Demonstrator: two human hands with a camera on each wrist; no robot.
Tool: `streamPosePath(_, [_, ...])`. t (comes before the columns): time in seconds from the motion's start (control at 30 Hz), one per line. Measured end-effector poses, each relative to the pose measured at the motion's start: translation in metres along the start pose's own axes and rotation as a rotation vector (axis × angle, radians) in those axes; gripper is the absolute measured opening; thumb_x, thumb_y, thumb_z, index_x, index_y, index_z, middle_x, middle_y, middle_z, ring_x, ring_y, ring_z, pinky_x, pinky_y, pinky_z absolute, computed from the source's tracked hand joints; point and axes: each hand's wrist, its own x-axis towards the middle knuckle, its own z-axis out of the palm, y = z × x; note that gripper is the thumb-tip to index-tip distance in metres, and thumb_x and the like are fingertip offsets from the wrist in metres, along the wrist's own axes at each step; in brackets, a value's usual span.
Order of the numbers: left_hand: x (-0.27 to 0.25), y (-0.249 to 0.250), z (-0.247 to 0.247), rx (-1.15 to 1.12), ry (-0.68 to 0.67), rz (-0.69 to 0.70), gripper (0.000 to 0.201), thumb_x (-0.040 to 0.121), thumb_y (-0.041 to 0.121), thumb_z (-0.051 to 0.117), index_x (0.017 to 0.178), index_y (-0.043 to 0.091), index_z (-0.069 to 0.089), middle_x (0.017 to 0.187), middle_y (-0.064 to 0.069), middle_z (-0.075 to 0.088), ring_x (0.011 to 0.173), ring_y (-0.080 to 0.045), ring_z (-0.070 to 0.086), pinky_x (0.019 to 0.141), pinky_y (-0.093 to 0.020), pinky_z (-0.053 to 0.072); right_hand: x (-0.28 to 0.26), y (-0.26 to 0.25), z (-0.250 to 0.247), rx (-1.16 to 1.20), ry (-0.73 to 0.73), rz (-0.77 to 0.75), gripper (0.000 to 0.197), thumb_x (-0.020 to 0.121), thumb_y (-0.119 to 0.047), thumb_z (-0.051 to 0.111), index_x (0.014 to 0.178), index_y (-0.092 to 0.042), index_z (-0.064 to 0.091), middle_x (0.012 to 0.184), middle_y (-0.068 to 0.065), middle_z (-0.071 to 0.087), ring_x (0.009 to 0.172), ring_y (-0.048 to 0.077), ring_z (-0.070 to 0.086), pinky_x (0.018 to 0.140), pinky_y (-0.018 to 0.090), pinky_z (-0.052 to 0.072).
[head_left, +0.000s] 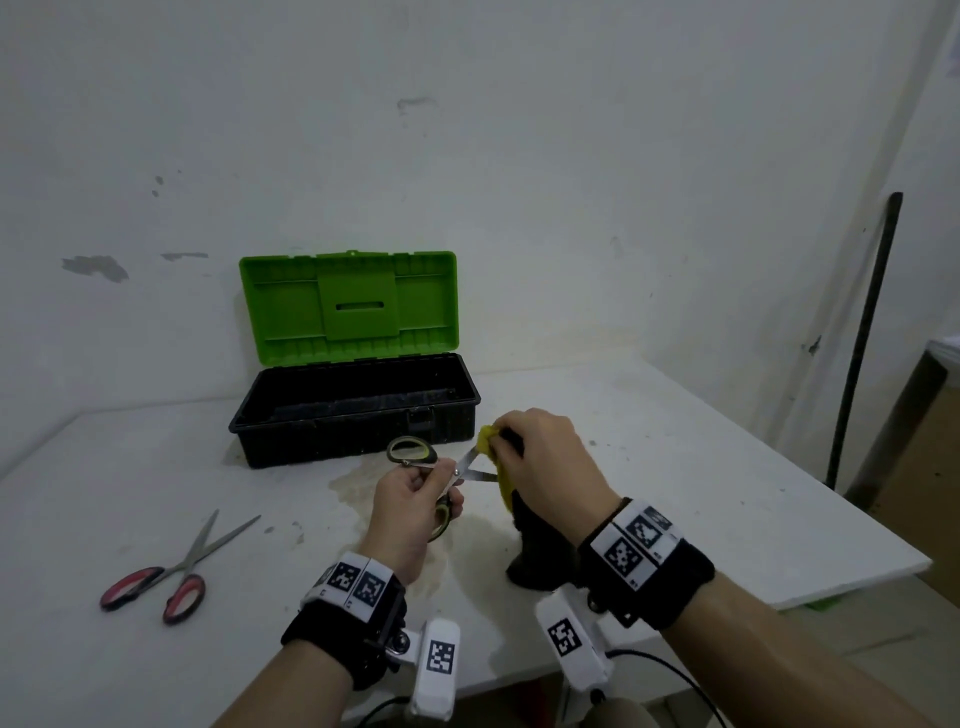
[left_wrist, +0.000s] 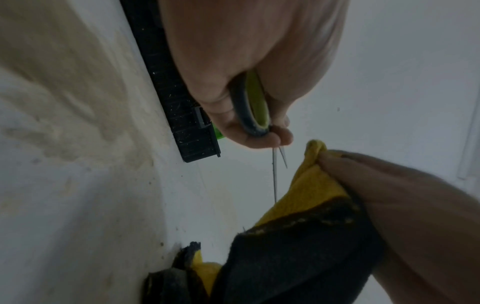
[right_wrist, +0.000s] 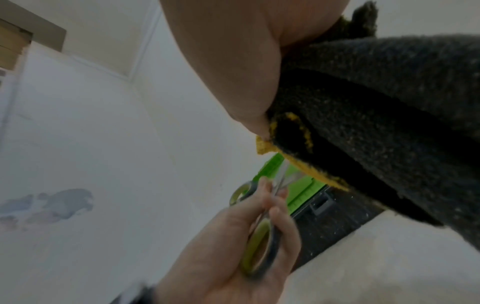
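Green-handled scissors (head_left: 466, 461) gripped by left hand (head_left: 410, 514) fingers, blades apart, yellow-and-black knit cloth (head_left: 504, 486) pinched in right hand (head_left: 556, 462)

The toolbox (head_left: 353, 410) stands at the back of the desk (head_left: 675, 467), the cloth (head_left: 525, 535) and held scissors (head_left: 466, 461) just before it, loose scissors (head_left: 176, 569) farther left.

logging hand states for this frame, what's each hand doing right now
Left hand: closed, gripping the green-handled scissors, blades apart.
Right hand: closed, pinching the yellow-and-black cloth.
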Motion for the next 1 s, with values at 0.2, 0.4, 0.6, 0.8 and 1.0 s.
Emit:
streamPosePath(0.2, [-0.007, 0.005, 0.004, 0.027, -0.054, -0.002, 0.026, 0.101, 0.016, 0.058, 0.087, -0.003, 0.068, 0.060, -0.009, 0.056, 0.051, -0.015, 0.052, 0.051, -0.025, 0.043, -0.011, -0.012, 0.015, -0.021, -0.085, -0.022, 0.018, 0.096, -0.026, 0.050, 0.094, -0.017, 0.065, 0.090, 0.003, 0.060, 0.085, 0.023, 0.056, 0.074, 0.041, 0.051])
streamPosePath(0.4, [-0.008, 0.011, 0.004, -0.028, -0.005, -0.047, 0.027, 0.100, 0.023, 0.060, 0.092, -0.002, 0.067, 0.075, -0.011, 0.062, 0.055, -0.015, 0.056, 0.052, -0.028, 0.051, -0.006, -0.014, 0.010, 0.016, -0.057, -0.056, 0.017, 0.095, -0.025, 0.053, 0.095, -0.018, 0.069, 0.088, 0.002, 0.063, 0.082, 0.018, 0.056, 0.073, 0.036, 0.051])
streamPosePath(0.6, [-0.013, 0.016, 0.003, -0.156, 0.079, -0.164, 0.037, 0.103, 0.037, 0.045, 0.091, 0.007, 0.063, 0.071, -0.007, 0.063, 0.051, -0.022, 0.059, 0.050, -0.031, 0.050, -0.014, -0.015, 0.019, -0.002, -0.138, -0.065, 0.019, 0.096, -0.028, 0.054, 0.097, -0.018, 0.070, 0.095, 0.002, 0.065, 0.086, 0.019, 0.059, 0.076, 0.035, 0.053])
streamPosePath(0.8, [-0.014, 0.011, 0.006, -0.033, 0.048, -0.120, 0.031, 0.098, 0.026, 0.043, 0.082, 0.009, 0.063, 0.082, -0.016, 0.067, 0.073, -0.025, 0.067, 0.056, -0.034, 0.054, -0.017, -0.033, 0.022, 0.006, -0.224, -0.130, 0.020, 0.094, -0.021, 0.053, 0.103, -0.016, 0.070, 0.099, 0.006, 0.061, 0.087, 0.025, 0.061, 0.077, 0.039, 0.053])
streamPosePath(1.0, [-0.013, 0.010, 0.005, 0.115, 0.007, -0.030, 0.035, 0.103, 0.027, 0.039, 0.089, 0.008, 0.065, 0.082, -0.014, 0.071, 0.073, -0.025, 0.071, 0.059, -0.038, 0.055, -0.011, -0.030, 0.015, -0.086, -0.245, -0.143, 0.019, 0.090, -0.022, 0.056, 0.095, -0.014, 0.072, 0.089, 0.006, 0.059, 0.080, 0.025, 0.061, 0.071, 0.040, 0.054])
